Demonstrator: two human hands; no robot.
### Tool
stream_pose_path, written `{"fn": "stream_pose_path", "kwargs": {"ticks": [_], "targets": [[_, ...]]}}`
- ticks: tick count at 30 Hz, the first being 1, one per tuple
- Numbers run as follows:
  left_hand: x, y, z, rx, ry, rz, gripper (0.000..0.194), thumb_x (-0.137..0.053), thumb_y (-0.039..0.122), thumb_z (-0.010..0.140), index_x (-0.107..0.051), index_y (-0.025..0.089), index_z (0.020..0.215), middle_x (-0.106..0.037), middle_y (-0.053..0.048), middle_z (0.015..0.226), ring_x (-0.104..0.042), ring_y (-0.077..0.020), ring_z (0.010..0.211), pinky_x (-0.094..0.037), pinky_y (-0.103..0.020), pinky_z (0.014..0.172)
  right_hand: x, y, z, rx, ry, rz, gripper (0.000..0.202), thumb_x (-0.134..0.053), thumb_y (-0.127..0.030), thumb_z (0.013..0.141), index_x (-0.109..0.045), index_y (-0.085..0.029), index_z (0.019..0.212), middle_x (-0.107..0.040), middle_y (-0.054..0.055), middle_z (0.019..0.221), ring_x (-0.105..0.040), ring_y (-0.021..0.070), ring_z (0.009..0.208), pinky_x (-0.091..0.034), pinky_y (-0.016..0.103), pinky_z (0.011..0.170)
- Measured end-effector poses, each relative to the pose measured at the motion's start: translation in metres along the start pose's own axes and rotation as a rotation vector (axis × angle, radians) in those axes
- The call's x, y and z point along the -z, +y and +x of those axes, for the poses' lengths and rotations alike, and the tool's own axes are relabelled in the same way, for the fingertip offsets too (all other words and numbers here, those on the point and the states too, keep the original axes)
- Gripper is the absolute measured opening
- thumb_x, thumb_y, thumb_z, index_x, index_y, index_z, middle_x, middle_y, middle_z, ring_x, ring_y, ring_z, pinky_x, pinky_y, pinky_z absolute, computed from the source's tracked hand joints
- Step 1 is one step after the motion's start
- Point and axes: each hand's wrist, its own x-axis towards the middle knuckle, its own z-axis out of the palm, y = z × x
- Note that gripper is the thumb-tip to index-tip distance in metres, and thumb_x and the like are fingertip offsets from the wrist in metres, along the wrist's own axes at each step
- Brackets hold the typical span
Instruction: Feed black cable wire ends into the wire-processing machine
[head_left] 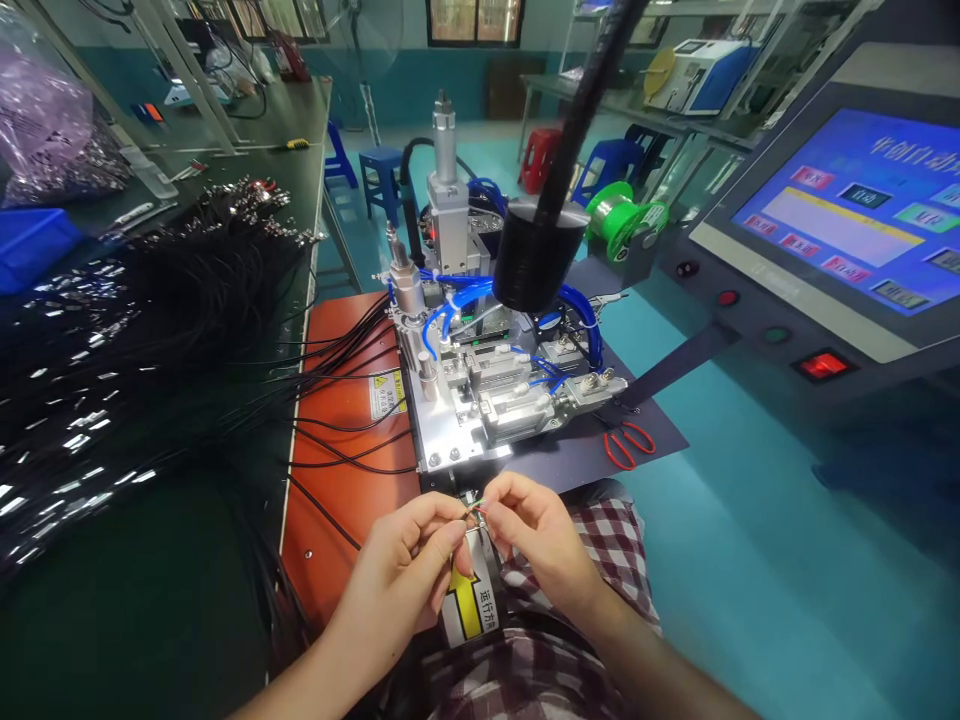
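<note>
Left hand (412, 562), right hand (541, 538): both pinching wires (478, 507) | by machine's (487, 385) near edge | likely light, limp, fragile (don't yank) | grip near ends

In the background
A red stool (538, 150) and a blue stool (379, 158) stand on teal flooring (697, 560), a dark-framed window (474, 22) behind.

The left hand (407, 556) and right hand (544, 537) pinch thin wires (478, 507) near a machine (491, 385).
</note>
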Motion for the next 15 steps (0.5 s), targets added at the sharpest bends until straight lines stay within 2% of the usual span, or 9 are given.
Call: {"fn": "stream_pose_path", "kwargs": {"ticks": [5,11,15], "targets": [[0.0,-0.006,0.002,-0.02,0.006,-0.002,0.02,-0.049,0.035,0.087,-0.055,0.016,0.082,-0.055,0.002,0.062,-0.038,-0.0049,0.042,-0.027,-0.017,0.04,-0.006,0.006,-0.005,0.047,0.061,-0.094,0.016,-0.061,-0.031,0.082,-0.056,-0.017,0.074,-0.047,-0.005,0.059,-0.039,0.0062,0.047,-0.033,0.019,0.045],[-0.002,-0.003,0.004,-0.148,0.061,0.088,0.017,-0.057,0.029,0.083,-0.059,0.02,0.097,-0.057,-0.001,0.079,-0.049,-0.0104,0.06,-0.041,-0.02,0.054,-0.005,0.003,-0.011,0.056,0.074,-0.261,0.015,-0.059,-0.027,0.082,-0.055,-0.017,0.072,-0.046,-0.004,0.061,-0.037,0.0077,0.05,-0.031,0.02,0.045],[-0.006,0.003,0.007,-0.202,0.115,0.037,0.009,-0.06,0.026,0.081,-0.064,0.017,0.081,-0.056,-0.001,0.08,-0.049,-0.0075,0.054,-0.04,-0.019,0.051,-0.005,0.001,-0.013,0.061,0.073,-0.291,0.016,-0.059,-0.026,0.081,-0.053,-0.017,0.07,-0.045,-0.004,0.06,-0.036,0.0082,0.051,-0.031,0.02,0.046]]}}
